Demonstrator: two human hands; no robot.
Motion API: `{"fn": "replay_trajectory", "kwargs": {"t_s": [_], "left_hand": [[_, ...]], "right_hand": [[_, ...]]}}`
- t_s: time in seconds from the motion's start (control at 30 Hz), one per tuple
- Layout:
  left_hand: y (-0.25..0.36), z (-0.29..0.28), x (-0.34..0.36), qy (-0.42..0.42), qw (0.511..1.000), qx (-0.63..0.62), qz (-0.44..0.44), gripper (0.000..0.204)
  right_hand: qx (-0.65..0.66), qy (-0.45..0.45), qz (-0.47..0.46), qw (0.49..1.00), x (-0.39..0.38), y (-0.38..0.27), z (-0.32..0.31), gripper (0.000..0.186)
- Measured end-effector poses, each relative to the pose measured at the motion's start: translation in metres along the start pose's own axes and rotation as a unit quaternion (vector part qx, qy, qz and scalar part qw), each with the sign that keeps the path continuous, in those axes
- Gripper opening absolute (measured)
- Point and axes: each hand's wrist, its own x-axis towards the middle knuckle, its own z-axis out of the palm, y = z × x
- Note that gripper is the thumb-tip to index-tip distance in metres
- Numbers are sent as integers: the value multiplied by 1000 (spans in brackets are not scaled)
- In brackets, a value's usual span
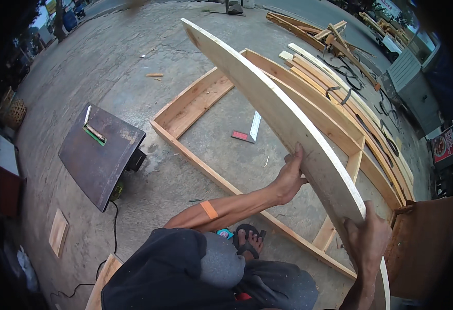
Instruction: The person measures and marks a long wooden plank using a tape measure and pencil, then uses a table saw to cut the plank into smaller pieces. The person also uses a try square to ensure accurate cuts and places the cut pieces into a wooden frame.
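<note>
both hands, left hand (288,178) and right hand (367,237), clasped a long pale plywood board (273,111) edgewise, steadying it above a rectangular wooden frame (206,165) on the concrete floor (123,57).

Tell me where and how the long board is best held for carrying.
Probably grip the board by its long edges near the close end, coming from both sides, as the left hand and right hand do. It is long, thin and tilted upward, so spread hands steady it.

Wooden frame (195,150), table saw (100,152), square ruler (250,132), stacked timber (340,88)
</note>
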Motion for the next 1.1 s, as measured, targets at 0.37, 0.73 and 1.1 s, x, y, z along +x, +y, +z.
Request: {"fn": "replay_trajectory", "kwargs": {"t_s": [0.37, 0.73, 1.1], "left_hand": [[-38, -42, -81, -57, 945, 194, -257, 113], [-26, -50, -108, -338, 764, 515, -190, 55], [124, -61, -102, -191, 333, 923, -3, 54]], "right_hand": [[177, -106, -22, 978, -24, 133, 89, 36], [141, -183, -79, 970, -57, 183, 156, 42], [107, -203, -55, 972, -82, 219, 179, 32]]}}
